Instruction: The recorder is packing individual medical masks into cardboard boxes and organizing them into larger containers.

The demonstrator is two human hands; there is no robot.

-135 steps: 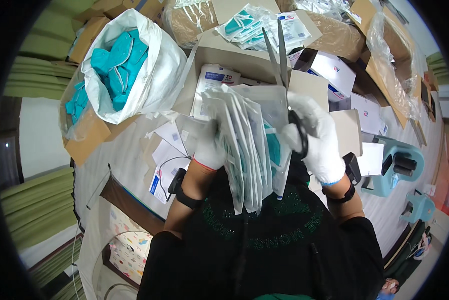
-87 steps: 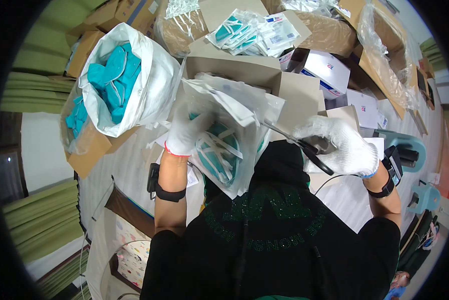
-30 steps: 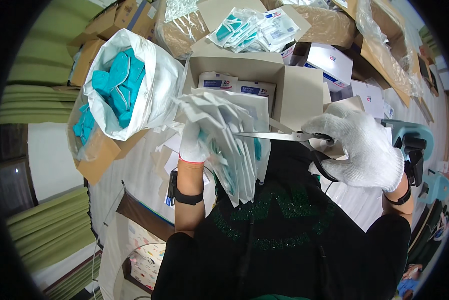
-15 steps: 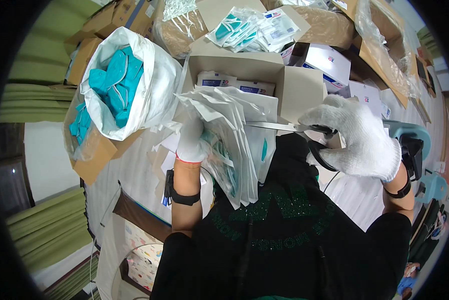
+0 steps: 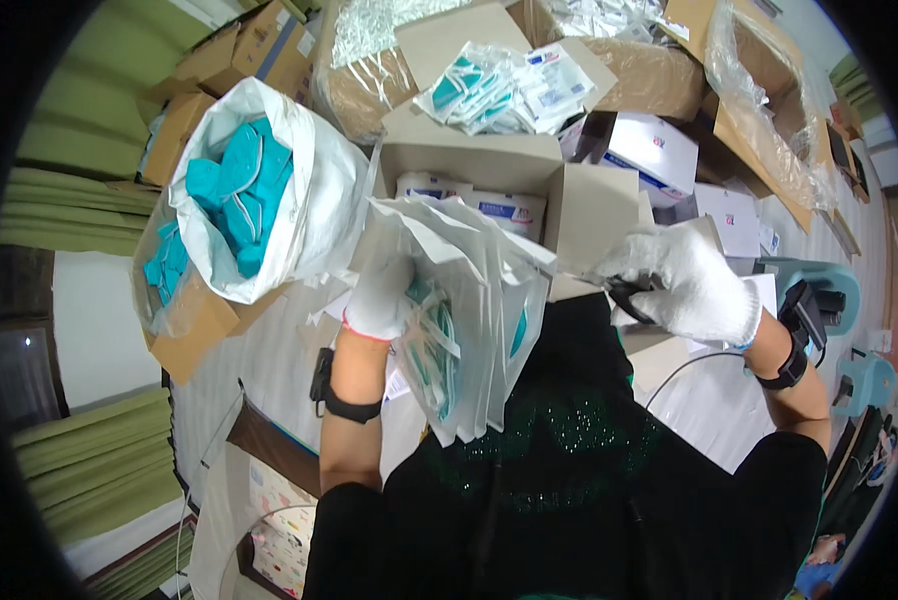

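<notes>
Gathered in my gloved left hand (image 5: pixel 379 300) is a fanned stack of white and clear packets (image 5: pixel 484 320), with teal face masks and pale straps showing inside. My gloved right hand (image 5: pixel 684 285) grips a pair of scissors (image 5: pixel 629 303) by the black handles. Only a short length of blade shows, pointing toward the stack's right edge; whether it touches a packet I cannot tell. Just beyond the stack, an open grey-white carton (image 5: pixel 597 205) holds more white and blue packets (image 5: pixel 509 210). Both hands are above the near side of this carton.
At the left stands a white sack (image 5: pixel 329 190) full of teal masks (image 5: pixel 244 200), beside a brown carton (image 5: pixel 194 335). Sealed mask packets (image 5: pixel 509 90) lie on flaps at the back. White boxes (image 5: pixel 654 150) and a plastic-lined carton (image 5: pixel 769 120) are at the back right; a teal stool (image 5: pixel 844 290) is further right.
My right hand has drawn nearer the body's midline with the scissors, whose long blades now show far less. The packet stack hangs slightly lower and more upright in my left hand.
</notes>
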